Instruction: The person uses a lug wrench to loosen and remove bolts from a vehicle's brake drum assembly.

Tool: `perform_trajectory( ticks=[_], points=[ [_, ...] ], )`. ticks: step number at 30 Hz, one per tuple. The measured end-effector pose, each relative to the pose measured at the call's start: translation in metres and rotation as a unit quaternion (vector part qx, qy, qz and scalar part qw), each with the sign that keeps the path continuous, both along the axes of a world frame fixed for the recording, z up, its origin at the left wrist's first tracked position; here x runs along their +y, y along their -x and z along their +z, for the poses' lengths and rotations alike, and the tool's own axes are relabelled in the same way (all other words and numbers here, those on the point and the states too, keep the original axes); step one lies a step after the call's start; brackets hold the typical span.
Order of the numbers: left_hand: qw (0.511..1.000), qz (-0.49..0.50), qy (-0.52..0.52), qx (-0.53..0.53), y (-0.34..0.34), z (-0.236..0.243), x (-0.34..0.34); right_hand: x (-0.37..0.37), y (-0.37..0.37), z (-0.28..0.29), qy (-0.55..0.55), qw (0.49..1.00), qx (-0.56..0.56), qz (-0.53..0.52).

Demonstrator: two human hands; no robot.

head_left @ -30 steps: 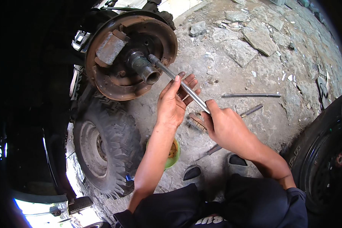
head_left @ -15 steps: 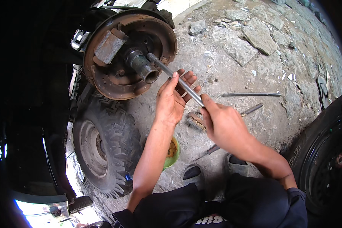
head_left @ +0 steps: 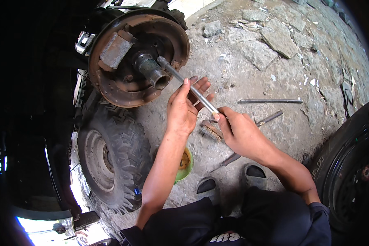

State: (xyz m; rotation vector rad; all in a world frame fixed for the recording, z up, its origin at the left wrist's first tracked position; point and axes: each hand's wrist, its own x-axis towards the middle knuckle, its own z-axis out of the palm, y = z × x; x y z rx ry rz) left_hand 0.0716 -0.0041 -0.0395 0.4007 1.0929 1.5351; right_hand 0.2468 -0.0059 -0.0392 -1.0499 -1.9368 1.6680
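Observation:
A long metal socket wrench [head_left: 195,91] slants from the rusty brake backing plate [head_left: 123,91] at the upper left down to my hands. Its socket end meets the inner part of the plate, right beside the protruding hub spindle [head_left: 152,73]; the exact contact is hidden. My left hand [head_left: 183,107] supports the bar midway, thumb along it and fingers loosely spread behind. At the near end of the bar, my right hand [head_left: 244,132] grips it with thumb and fingers. A brake shoe [head_left: 117,50] sits on the plate.
A knobby tyre [head_left: 129,153] stands below the plate, next to a green bowl [head_left: 184,166]. On the rough ground lie a wire brush [head_left: 211,130], a metal rod [head_left: 270,101], a screwdriver [head_left: 227,161] and stone slabs [head_left: 279,43]. Another wheel [head_left: 348,172] is at the right.
My right hand has turned around the bar's end, so its thumb now shows there. My left hand keeps its place on the bar. The whole view has shifted slightly.

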Motion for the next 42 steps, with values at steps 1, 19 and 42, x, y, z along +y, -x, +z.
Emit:
perform_trajectory(
  ticks=[1, 19, 42],
  points=[
    [1.0, 0.014, 0.018, 0.019, -0.001, -0.002, -0.002, -0.002, -0.001, 0.006, -0.099, 0.991, -0.09, -0.009],
    [0.997, -0.007, 0.016, 0.075, 0.001, 0.008, -0.002, -0.004, 0.0, 0.025, -0.174, 0.977, -0.122, -0.02],
    [0.998, -0.035, 0.01, 0.057, 0.018, 0.001, -0.005, 0.017, -0.016, 0.011, 0.421, 0.878, 0.218, 0.066]
  ],
)
